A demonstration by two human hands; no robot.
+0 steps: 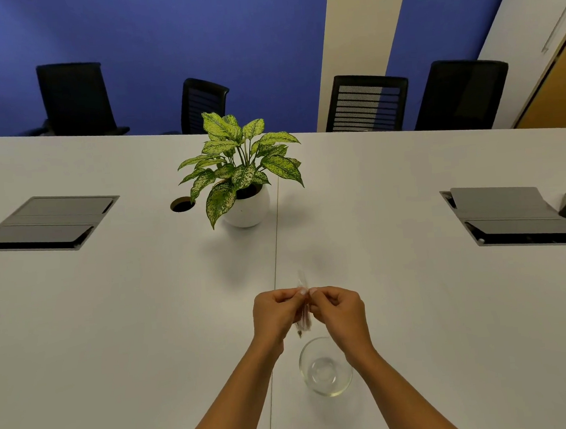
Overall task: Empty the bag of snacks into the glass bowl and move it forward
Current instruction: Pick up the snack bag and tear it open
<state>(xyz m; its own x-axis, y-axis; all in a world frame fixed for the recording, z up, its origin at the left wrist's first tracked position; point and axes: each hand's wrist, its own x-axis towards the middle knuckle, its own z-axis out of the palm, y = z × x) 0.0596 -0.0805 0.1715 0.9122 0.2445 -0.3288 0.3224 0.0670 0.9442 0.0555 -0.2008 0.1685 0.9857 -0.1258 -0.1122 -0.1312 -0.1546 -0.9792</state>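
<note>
Pinching the snack bag [304,313] at lower center of frame: your left hand [275,312] and right hand [338,311] both grip its top edge, fingers clenched on it. Bag hangs edge-on between them. Glass bowl [325,368] sits just below, empty, on the white table [114,310].
</note>
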